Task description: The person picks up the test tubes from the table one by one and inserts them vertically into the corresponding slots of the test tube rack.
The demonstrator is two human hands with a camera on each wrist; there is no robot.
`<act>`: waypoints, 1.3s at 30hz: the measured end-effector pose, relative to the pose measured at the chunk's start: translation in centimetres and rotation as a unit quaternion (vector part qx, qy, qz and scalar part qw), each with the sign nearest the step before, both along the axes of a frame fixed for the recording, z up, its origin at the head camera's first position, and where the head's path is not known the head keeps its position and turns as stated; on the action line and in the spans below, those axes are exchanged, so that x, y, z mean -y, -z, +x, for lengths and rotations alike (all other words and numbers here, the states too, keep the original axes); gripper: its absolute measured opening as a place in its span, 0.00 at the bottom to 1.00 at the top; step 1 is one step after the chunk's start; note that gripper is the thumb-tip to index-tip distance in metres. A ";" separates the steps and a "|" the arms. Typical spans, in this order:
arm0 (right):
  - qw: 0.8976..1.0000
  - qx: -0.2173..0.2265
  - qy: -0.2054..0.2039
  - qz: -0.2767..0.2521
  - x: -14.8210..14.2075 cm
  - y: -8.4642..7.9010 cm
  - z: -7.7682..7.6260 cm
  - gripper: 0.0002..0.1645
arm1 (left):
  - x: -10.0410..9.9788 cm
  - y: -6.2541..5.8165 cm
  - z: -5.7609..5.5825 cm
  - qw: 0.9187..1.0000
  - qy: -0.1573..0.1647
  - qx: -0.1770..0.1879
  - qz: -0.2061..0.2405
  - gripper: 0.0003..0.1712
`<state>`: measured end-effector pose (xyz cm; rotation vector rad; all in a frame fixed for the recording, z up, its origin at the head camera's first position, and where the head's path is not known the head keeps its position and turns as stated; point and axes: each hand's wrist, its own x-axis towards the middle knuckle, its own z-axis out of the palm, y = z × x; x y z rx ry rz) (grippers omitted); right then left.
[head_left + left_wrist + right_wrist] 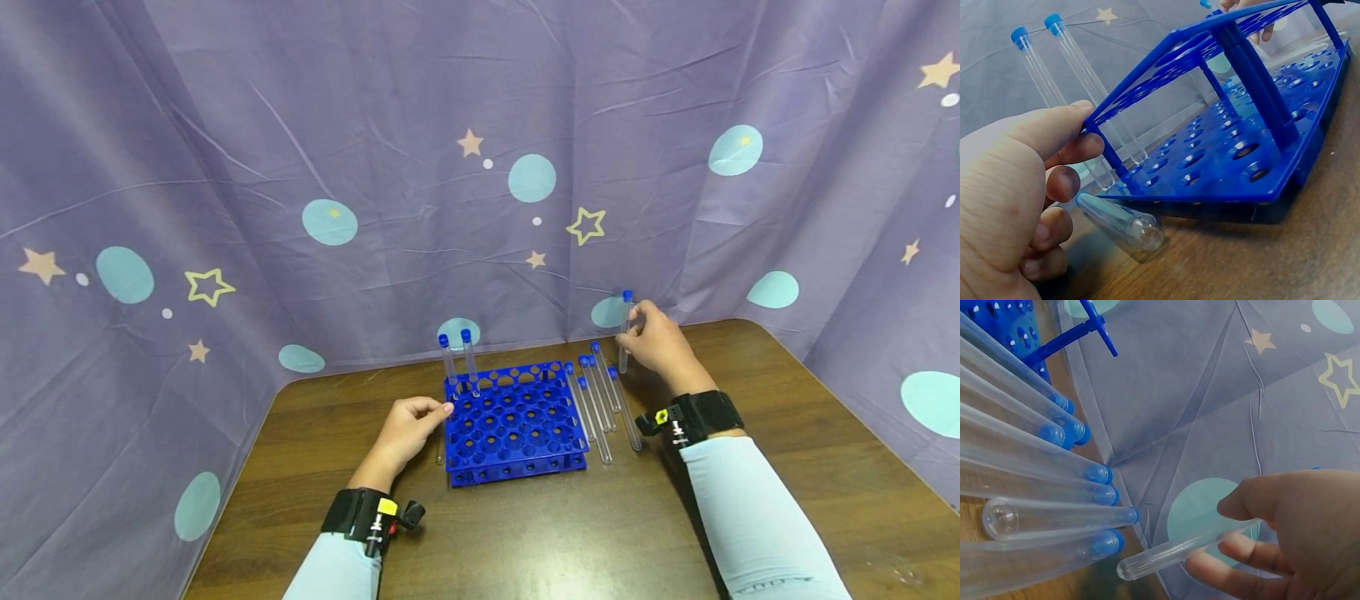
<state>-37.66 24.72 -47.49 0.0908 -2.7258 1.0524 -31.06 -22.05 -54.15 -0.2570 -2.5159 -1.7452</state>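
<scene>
My right hand [660, 346] pinches a clear test tube [623, 360] with a blue cap, held nearly upright at the back of the table. In the right wrist view the rounded end of this test tube [1166, 557] sticks out past the fingers. My left hand [403, 437] grips the left edge of a blue test tube rack [517, 460], thumb on top and index finger beneath. Two capped tubes [1072, 53] stand in the rack's far left holes. Beside the rack, under the left hand, another tube [1116, 219] lies on the table.
Several capped tubes [628, 417] lie side by side on the wooden table [525, 542], right of the rack. A purple curtain [405, 275] with stars and spots hangs close behind the table's back edge and along both sides.
</scene>
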 end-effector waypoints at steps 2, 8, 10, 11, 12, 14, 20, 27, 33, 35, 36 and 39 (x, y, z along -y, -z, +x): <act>1.000 -0.018 0.001 0.002 0.0 0.1 0.0 0.20 | 0.0 0.0 0.0 1.000 0.001 -0.001 0.000 0.12; 0.998 -0.062 0.008 0.004 0.2 0.3 -0.2 0.18 | 0.1 0.0 -0.1 1.000 0.005 -0.002 -0.005 0.13; 0.997 -0.072 0.011 0.007 0.3 0.3 -0.2 0.18 | 0.1 0.0 -0.1 1.000 0.006 -0.002 -0.006 0.13; 0.997 -0.076 0.012 0.009 0.3 0.3 -0.2 0.18 | 0.1 0.1 -0.2 1.000 0.006 -0.001 -0.005 0.12; 0.997 -0.080 0.013 0.011 0.3 0.3 -0.2 0.18 | 0.1 0.1 -0.2 1.000 0.006 -0.001 -0.005 0.12; 0.996 -0.087 0.015 0.014 0.3 0.3 -0.2 0.18 | 0.1 0.0 -0.2 1.000 0.005 -0.002 -0.004 0.12; 0.995 -0.095 0.013 0.013 0.4 0.2 -0.1 0.17 | 0.1 0.0 -0.2 1.000 0.005 -0.003 -0.002 0.13; 0.995 -0.097 0.011 0.002 0.7 -0.1 0.0 0.16 | 0.1 0.1 -0.1 1.000 0.002 -0.004 0.000 0.12; 0.996 -0.092 0.003 -0.009 1.3 -0.9 0.5 0.18 | 0.1 -0.1 0.1 1.000 0.000 0.003 -0.004 0.12; 0.995 -0.094 -0.004 -0.013 1.7 -1.3 0.7 0.18 | 0.1 -0.2 0.2 1.000 -0.001 0.003 0.000 0.12; 0.995 -0.095 -0.007 -0.015 1.9 -1.5 0.9 0.18 | 0.1 -0.2 0.2 1.000 -0.001 0.003 0.000 0.12; 0.995 -0.094 -0.017 -0.029 2.7 -2.1 1.3 0.19 | 0.1 -0.2 0.2 1.000 0.001 0.001 0.000 0.12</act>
